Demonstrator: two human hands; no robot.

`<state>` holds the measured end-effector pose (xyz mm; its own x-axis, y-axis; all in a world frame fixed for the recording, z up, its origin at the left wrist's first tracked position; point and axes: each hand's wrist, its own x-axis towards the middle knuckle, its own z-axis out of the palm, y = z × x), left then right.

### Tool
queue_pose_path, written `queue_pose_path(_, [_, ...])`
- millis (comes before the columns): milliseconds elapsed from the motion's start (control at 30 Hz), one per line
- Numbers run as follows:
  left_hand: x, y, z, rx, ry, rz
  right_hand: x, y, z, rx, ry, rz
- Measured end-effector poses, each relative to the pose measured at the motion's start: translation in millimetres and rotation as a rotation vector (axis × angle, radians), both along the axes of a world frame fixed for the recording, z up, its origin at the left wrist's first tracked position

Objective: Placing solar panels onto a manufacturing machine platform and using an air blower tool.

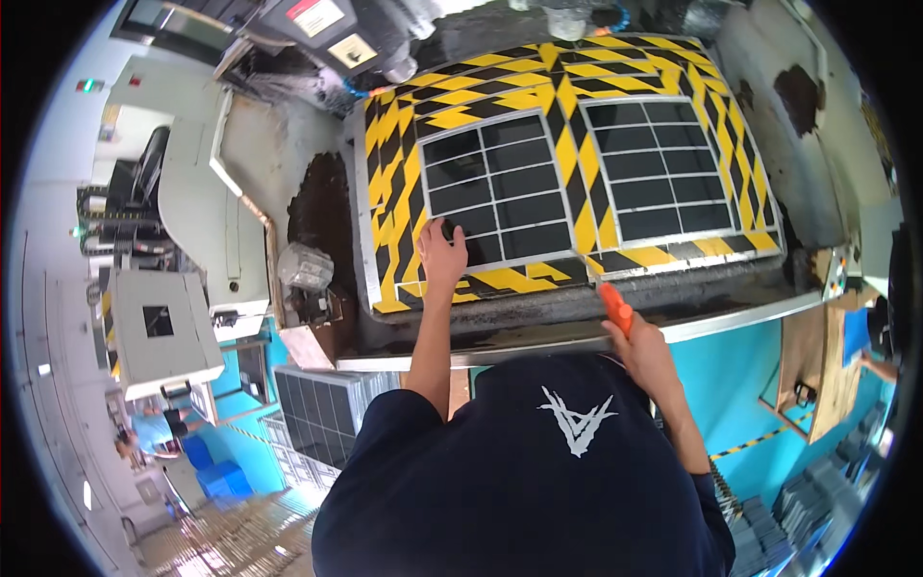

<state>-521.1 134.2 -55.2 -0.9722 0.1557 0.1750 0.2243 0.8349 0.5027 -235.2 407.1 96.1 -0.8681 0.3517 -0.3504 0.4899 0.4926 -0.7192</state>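
A flat machine bed with yellow-and-black striped tape [577,178] lies in front of me. Two dark panels, the left one [524,183] and the right one [663,165], are set in it, each divided by pale strips into several rectangles. At the lower left corner of the left panel, my left hand [443,258] has its fingers curled about a small black object [448,229], mostly covered by the hand. By the near edge of the bed, my right hand [644,358] grips an orange tool [615,306] that looks like an air blow gun. Its thin tip points at the tape between the panels.
Dark machine parts [327,29] overhang the far left. A metal rim [740,315] runs along the near side of the wet, dirty trough. Stacked gridded panels [317,413] stand behind me at left, beside a grey cabinet [163,332]. Another person [154,431] is far off at left.
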Motion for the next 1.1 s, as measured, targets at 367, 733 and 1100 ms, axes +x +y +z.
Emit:
queue_pose_path(367, [18.0,20.4,17.8,0.096,0.012,-0.039,-67.4,35.3,-4.0,0.236,-0.035,0.046])
queue_pose_path(733, [38.6,11.8,40.1,0.400,-0.245,0.010,-158.7,17.7,-29.4,0.031,0.129,0.389])
queue_pose_path(1100, [59.8,56.0,55.0,0.322,-0.453,0.071,-168.3,90.7,-35.5,0.251,0.036,0.107])
